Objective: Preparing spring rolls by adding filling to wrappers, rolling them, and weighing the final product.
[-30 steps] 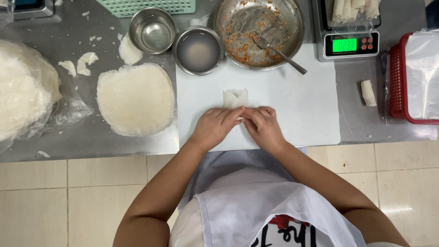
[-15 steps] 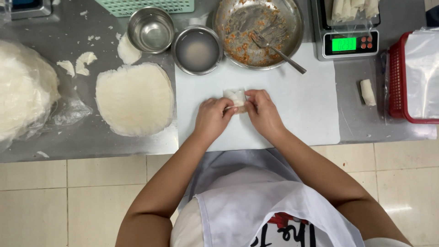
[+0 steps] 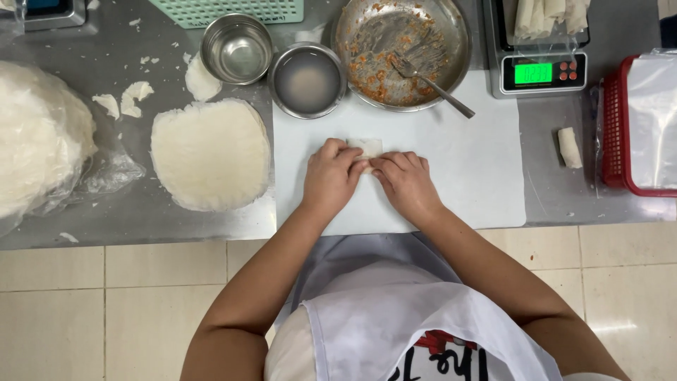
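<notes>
My left hand (image 3: pixel 333 174) and right hand (image 3: pixel 403 182) pinch the small white roll (image 3: pixel 367 147) between their fingertips, mid white cutting board (image 3: pixel 479 162), just below the bowls.

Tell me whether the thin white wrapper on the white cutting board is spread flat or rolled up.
Rolled up, mostly. The thin white wrapper shows only as a small, narrow bundle between the left hand and right hand, which press on it; the white cutting board around it lies bare.
</notes>
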